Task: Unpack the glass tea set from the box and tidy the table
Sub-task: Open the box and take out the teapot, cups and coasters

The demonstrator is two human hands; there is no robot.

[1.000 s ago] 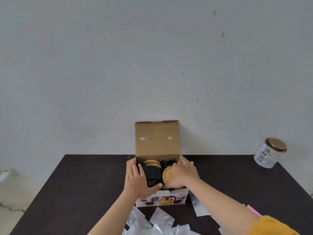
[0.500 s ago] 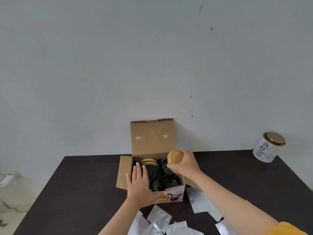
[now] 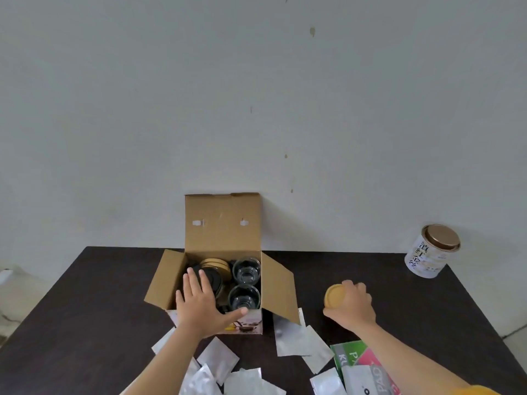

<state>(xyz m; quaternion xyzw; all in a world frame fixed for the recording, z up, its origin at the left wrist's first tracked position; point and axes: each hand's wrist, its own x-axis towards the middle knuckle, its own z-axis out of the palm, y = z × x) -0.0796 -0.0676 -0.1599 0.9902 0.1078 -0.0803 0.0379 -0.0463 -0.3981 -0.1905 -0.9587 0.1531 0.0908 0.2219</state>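
Note:
An open cardboard box [image 3: 222, 223] stands on the dark table [image 3: 99, 295] against the wall. Inside it I see two glass cups [image 3: 245, 271], a stack of round wooden coasters [image 3: 215, 265] and a black lid [image 3: 211, 277]. My left hand [image 3: 204, 305] lies flat over the box's front edge, fingers spread. My right hand [image 3: 349, 307] is to the right of the box, above the table, closed around a round wooden lid [image 3: 334, 297]; what is under the lid is hidden by the fingers.
A white tin with a bronze lid [image 3: 432, 250] stands at the far right by the wall. Several silver foil sachets [image 3: 228, 369] lie scattered at the table's near edge. Green and pink packets [image 3: 359, 363] lie at the front right.
My right hand lifted the wooden-lidded piece out of the box and carried it right, down toward the table. My left hand stayed on the box. Two glass cups now show inside.

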